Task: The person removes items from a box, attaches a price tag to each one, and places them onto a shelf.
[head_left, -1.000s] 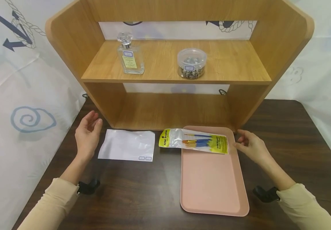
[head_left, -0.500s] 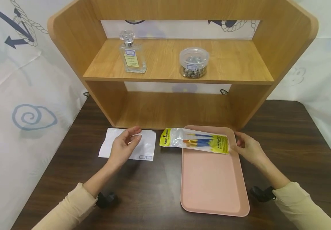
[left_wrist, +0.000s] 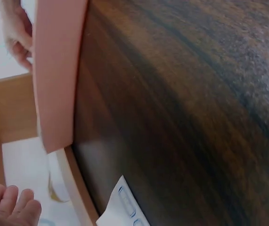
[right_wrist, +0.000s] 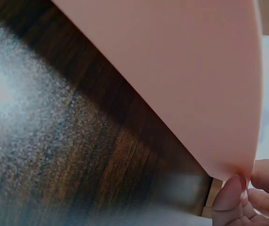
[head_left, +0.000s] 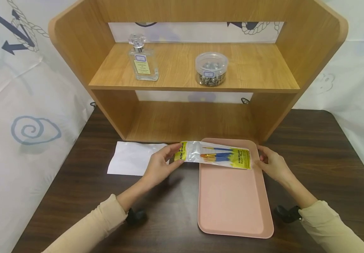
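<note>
A clear pack of artist brushes (head_left: 218,157) with yellow ends lies across the far part of a pink tray (head_left: 232,200), its left end past the tray's rim. My left hand (head_left: 163,161) is at that left end, thumb and fingers parted on either side of it. In the left wrist view the fingertips (left_wrist: 16,200) are spread from the thumb. At the tray's far right corner, my right hand (head_left: 275,163) pinches the rim. The right wrist view shows the thumb (right_wrist: 229,194) and fingers close together at the tray's corner (right_wrist: 219,160).
Behind the tray stands a wooden shelf (head_left: 188,119). On its upper board are a glass perfume bottle (head_left: 145,66) and a round clear tub (head_left: 211,70) of small metal pieces. A white paper sheet (head_left: 131,158) lies left of the tray on the dark table (head_left: 106,196).
My left hand has moved right from beside the white sheet, across it, to the left end of the brush pack. My right hand has shifted slightly left onto the tray's rim.
</note>
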Action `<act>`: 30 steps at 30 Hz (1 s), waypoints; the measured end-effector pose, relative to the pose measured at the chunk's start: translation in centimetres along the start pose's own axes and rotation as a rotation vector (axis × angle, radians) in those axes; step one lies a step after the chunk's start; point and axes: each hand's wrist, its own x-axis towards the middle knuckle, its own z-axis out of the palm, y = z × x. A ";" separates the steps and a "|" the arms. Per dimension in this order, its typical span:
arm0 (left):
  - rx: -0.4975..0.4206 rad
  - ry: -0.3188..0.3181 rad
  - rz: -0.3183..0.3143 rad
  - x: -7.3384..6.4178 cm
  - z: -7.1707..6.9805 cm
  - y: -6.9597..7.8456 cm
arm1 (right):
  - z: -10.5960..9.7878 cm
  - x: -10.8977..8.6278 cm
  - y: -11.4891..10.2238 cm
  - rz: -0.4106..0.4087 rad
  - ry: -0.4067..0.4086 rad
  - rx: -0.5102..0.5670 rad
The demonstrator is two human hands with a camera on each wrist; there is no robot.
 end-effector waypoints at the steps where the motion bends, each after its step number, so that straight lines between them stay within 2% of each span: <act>1: 0.045 -0.002 0.024 0.1 0.3 -0.1 | 0.0 0.0 0.0 0.000 -0.001 0.001; 6: 0.224 -0.014 0.138 0.4 1.5 -1.1 | 0.0 0.0 -0.1 -0.006 0.000 0.008; 12: 0.296 -0.065 0.235 1.0 2.4 -2.0 | 0.0 0.0 -0.1 -0.006 -0.002 0.008; 16: 0.337 -0.075 0.256 1.4 2.9 -2.4 | 0.0 -0.1 0.0 -0.001 -0.001 0.010; 23: 0.381 -0.088 0.258 1.7 3.5 -2.7 | 0.2 -0.2 0.1 0.014 0.003 0.005; 30: 0.434 -0.081 0.301 2.0 3.8 -2.8 | 0.3 -0.2 0.0 0.022 0.008 0.027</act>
